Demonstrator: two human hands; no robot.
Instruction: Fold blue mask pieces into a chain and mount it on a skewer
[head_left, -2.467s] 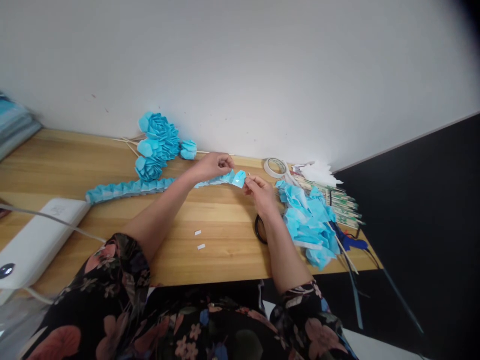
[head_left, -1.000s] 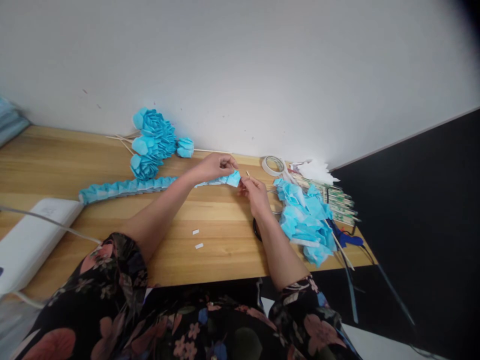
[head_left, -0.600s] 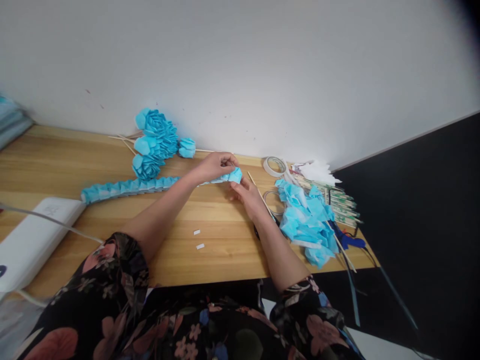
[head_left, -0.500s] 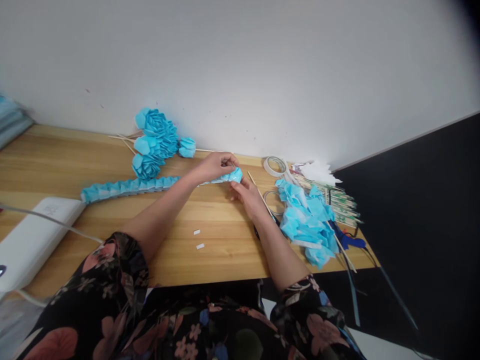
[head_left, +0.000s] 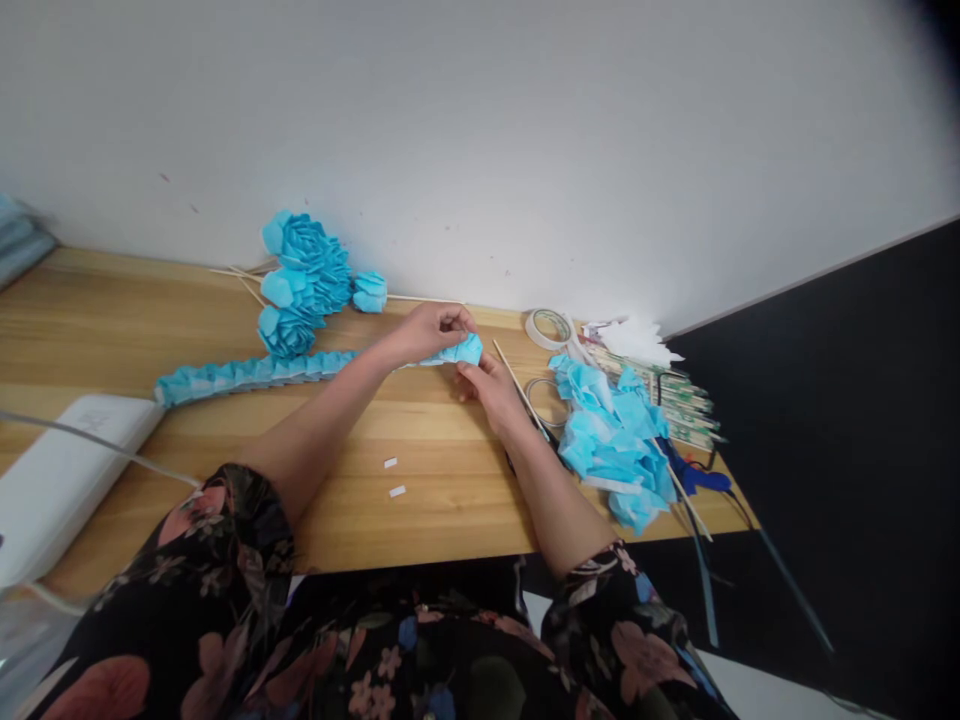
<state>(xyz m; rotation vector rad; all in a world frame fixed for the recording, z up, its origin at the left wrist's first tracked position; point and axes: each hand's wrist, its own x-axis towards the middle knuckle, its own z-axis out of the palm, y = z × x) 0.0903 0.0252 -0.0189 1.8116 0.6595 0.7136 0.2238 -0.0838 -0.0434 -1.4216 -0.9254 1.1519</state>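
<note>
Nothing readable here, not a word or a number! Over on the right, green print runs across the pale packets (head_left: 686, 408), and it's far too small to make out. Just beyond, the tape roll (head_left: 533, 331) shows greenish marks around its inner ring, lettering perhaps, impossible to call. And across on the left, the white box (head_left: 79, 470) carries a faint grey marking at its far end, too blurred to read.

Craft work spot; home or small wkshp, can't tell which. Wood desk (head_left: 457, 510) agst plain wall (head_left: 480, 130), w/ blue paper flowers (head_left: 311, 275), folded strip (head_left: 247, 376), loose paper pile (head_left: 606, 430), tape (head_left: 531, 330) & stick (head_left: 517, 385) all out on top. White box (head_left: 64, 500) w/ cable, L side.
</note>
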